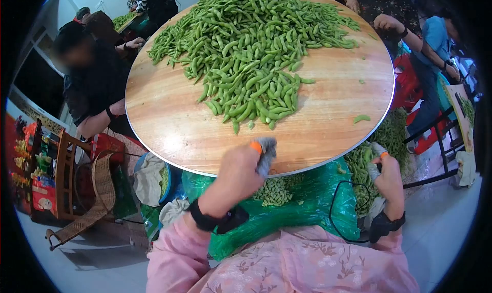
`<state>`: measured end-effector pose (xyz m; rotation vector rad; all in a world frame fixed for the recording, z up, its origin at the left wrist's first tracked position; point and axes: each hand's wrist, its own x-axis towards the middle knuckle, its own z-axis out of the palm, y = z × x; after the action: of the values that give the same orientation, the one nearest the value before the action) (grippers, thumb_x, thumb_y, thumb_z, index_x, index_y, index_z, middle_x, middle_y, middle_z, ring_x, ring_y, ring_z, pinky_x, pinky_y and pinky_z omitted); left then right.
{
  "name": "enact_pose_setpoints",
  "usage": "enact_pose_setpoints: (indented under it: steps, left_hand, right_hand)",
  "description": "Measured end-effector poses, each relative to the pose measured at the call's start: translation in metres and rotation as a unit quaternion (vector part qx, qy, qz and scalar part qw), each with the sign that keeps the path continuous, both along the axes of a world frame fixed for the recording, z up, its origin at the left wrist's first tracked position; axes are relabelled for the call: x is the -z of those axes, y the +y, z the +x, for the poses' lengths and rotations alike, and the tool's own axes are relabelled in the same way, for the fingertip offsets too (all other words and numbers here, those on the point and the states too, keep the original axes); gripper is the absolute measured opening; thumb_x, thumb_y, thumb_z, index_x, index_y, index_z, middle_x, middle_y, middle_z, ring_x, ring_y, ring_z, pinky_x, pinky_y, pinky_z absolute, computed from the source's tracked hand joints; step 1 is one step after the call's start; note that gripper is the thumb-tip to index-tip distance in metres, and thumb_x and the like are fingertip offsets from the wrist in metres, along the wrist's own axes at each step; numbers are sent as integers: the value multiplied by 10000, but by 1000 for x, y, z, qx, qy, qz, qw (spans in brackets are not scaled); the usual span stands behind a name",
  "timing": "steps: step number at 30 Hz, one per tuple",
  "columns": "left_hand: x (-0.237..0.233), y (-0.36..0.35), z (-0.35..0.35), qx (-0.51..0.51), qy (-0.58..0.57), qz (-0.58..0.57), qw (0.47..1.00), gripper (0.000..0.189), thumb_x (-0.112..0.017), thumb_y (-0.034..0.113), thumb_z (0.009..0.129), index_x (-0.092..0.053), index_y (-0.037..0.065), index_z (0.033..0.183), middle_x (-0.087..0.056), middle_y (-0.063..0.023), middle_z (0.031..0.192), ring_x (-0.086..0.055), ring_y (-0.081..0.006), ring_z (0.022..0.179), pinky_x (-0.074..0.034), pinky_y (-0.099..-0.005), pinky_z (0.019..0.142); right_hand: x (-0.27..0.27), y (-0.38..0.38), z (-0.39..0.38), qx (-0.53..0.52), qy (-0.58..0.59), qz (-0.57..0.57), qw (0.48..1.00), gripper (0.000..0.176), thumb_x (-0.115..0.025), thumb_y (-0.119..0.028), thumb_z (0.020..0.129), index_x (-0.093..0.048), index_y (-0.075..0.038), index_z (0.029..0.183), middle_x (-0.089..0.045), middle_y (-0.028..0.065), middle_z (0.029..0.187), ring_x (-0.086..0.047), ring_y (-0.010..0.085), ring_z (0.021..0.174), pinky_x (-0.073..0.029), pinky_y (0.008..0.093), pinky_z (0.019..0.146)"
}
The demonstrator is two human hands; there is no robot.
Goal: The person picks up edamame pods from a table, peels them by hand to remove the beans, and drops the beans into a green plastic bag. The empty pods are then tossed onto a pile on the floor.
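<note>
A large heap of green pods (251, 52) covers the far and middle part of a round wooden table (169, 124). Over the table's near edge is my left hand (246, 165), its fingers curled, with grey coverings and an orange band on them; what it holds, if anything, is hidden. My right hand (387, 172), also with grey-covered fingertips, is beyond the table's right edge, closed beside a pile of pods (361, 178); its grip is too small to tell. Below the table edge, shelled beans (274, 192) lie on green plastic (297, 216) over my lap.
One person (87, 78) sits at the left of the table and another (387, 11) at the far right. A blue basin (174, 183), a wicker chair (100, 185) and a wooden stand are at the left. A black-framed rack (443, 134) stands at the right.
</note>
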<state>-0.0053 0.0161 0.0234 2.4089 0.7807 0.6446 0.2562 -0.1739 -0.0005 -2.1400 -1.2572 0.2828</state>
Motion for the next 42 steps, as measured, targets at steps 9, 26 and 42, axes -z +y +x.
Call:
enact_pose_setpoints:
  steps: [9, 26, 42]
  left_hand:
    - [10, 86, 39, 4, 196, 268, 943, 161, -526, 135, 754, -573, 39, 875, -543, -147, 679, -543, -316, 632, -406, -408, 532]
    - [-1, -29, 3, 2, -35, -2, 999, 215, -597, 33, 707, -566, -9, 916, -593, -174, 788, -588, -325, 685, -474, -338, 594]
    - [7, -27, -19, 20, 45, 109, 993, 239, -616, 63, 629, -585, 15, 861, -570, -156, 753, -570, -297, 638, -472, -356, 528]
  right_hand:
    - [3, 14, -26, -30, 191, 74, 978, 276, -569, -21, 735, -556, 32, 1005, -599, 73, 801, -547, 106, 743, -437, 232, 673]
    - [1, 90, -107, -193, 639, 113, 736, 158, -551, -156, 821, -589, -10, 867, -535, -31, 718, -424, 31, 559, -331, 174, 494]
    - [-1, 91, -111, -187, 555, 63, 808, 163, -587, -164, 785, -594, -11, 841, -561, -9, 711, -455, 57, 584, -357, 191, 523]
